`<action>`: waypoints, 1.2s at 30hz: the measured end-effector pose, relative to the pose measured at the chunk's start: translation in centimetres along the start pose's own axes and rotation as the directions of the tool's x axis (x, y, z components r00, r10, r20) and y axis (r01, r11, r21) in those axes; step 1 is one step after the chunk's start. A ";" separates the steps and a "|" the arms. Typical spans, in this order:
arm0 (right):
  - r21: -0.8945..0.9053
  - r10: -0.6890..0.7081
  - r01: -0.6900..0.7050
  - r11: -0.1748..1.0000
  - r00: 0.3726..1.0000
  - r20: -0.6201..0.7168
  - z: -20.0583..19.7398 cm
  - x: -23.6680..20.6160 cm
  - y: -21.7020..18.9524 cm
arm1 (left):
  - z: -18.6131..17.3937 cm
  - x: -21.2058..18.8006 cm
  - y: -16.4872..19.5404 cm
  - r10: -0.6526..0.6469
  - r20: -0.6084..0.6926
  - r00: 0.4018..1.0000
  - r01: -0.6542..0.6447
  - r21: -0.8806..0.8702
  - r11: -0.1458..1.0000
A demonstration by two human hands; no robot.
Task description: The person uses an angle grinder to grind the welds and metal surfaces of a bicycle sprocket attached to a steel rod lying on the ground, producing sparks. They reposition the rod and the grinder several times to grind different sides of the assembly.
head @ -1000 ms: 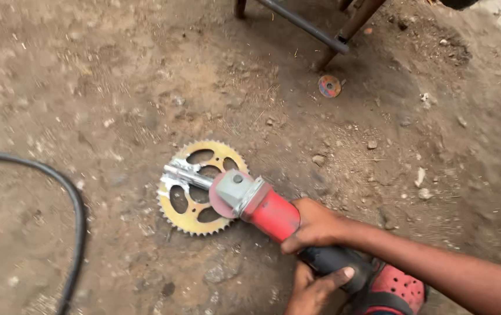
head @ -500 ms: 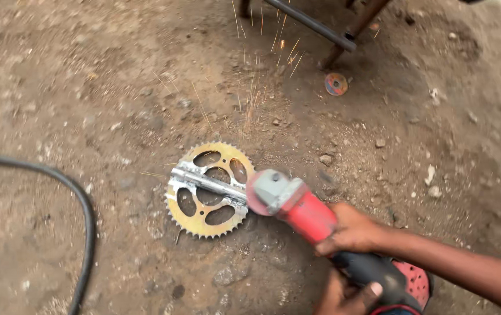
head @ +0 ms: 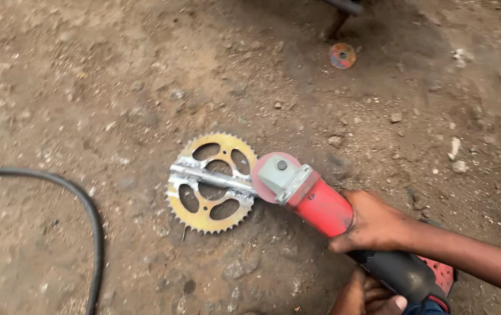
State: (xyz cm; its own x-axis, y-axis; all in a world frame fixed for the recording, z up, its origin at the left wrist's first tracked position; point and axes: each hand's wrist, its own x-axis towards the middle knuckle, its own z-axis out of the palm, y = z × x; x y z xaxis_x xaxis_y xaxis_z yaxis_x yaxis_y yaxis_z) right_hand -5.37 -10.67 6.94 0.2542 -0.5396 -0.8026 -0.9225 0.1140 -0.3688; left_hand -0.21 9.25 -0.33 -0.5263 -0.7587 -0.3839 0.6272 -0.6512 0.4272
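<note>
Scene: I look down on bare dirt ground (head: pixel 116 76) scattered with small stones.
Workpiece: a gold-coloured toothed sprocket (head: pixel 210 182) lies flat on the ground, with a silvery metal bar (head: pixel 209 178) lying across its middle.
Tool: a red and black angle grinder (head: pixel 332 219) points left, its disc (head: pixel 271 170) at the sprocket's right edge, just where the bar ends.
Right hand: my right hand (head: pixel 373 221) has its fingers closed round the red body of the grinder.
Left hand: my left hand (head: pixel 367 294) sits low at the frame edge, fingers curled under the black rear handle.
Step in hand: I judge this to be grinding or cutting at the joint of bar and sprocket; I see no sparks now.
Next move calls for: a steady two-handed hold, the disc fed lightly along the bar, since the sprocket lies loose and could shift.
Nearby: a black cable (head: pixel 81 204) curves at the left; a small worn disc (head: pixel 342 55) lies at the top.
</note>
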 end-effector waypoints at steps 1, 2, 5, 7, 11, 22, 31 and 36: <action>-0.002 -0.023 0.023 1.000 1.000 0.005 0.1 0.1 -0.3 | 0.1 0.1 0.0 -0.003 -0.012 1.000 0.003 -0.002 1.000; -0.003 -0.045 0.045 0.999 0.999 0.008 0.1 0.1 -0.6 | 0.1 0.2 0.0 -0.008 -0.021 1.000 0.008 -0.002 1.000; -0.076 -0.020 0.020 0.997 1.000 0.000 0.3 0.2 -1.6 | -0.1 0.4 -0.4 0.035 -0.023 0.999 -0.036 -0.033 0.999; -0.179 0.022 -0.023 0.984 1.000 -0.009 0.7 -0.2 -2.4 | -0.3 0.3 -1.0 0.064 -0.008 0.998 -0.065 -0.071 0.995; -0.330 0.063 -0.064 0.942 0.998 -0.014 1.3 -1.3 -3.9 | -1.0 2.0 -3.3 0.001 0.021 1.000 -0.001 -0.027 1.000; -0.280 0.104 -0.104 0.954 0.994 -0.017 1.2 -1.5 -5.0 | -2.7 5.7 -7.2 -0.214 -0.017 0.977 0.205 -0.221 0.953; 0.305 -0.135 0.111 0.946 0.989 0.059 3.6 0.6 -1.9 | -1.5 2.6 -1.7 0.119 -0.179 0.977 -0.179 -0.372 0.911; 0.303 -0.189 0.185 0.935 0.982 -0.016 5.6 0.5 -2.1 | -2.2 1.0 0.1 0.339 -0.251 0.907 -0.410 -0.332 0.850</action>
State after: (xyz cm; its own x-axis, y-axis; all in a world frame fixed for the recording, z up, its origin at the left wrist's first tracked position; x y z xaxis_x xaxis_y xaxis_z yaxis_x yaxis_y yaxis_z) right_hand -1.64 -6.47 4.70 0.4192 -0.5646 -0.7110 -0.7273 0.2600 -0.6352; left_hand 0.64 8.46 -2.45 -0.1204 -0.9050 -0.4081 0.9392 -0.2370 0.2483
